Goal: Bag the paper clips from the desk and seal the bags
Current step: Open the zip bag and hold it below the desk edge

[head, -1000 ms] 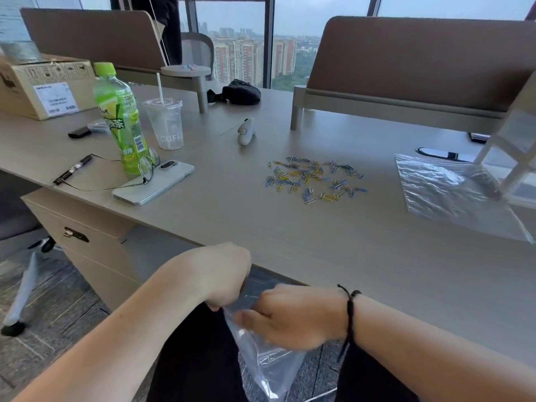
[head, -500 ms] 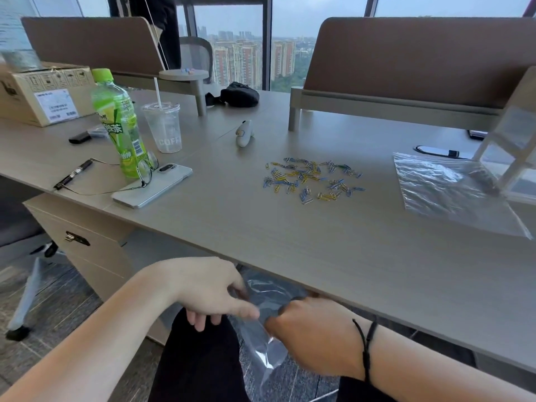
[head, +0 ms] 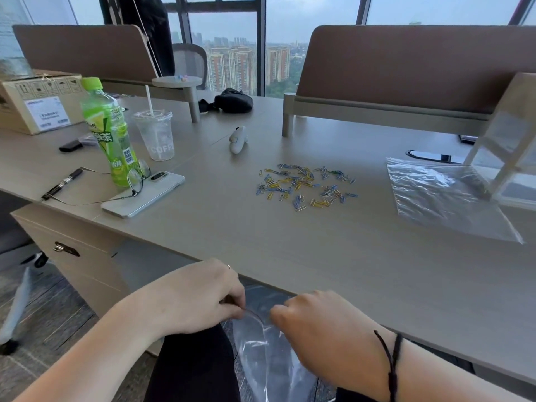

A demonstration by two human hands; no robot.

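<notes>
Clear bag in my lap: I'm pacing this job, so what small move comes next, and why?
Probably pull the mouth apart: the left hand and right hand each pinch the clear bag at its top edge below the desk, while the paper clips lie loose.

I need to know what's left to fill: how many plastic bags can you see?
2. One clear bag is held by both hands, left hand and right hand, below the desk edge; another bag lies flat on the desk's right side.

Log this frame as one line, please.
left hand + right hand: pinching bag mouth below desk edge | paper clips: loose on desk
</notes>
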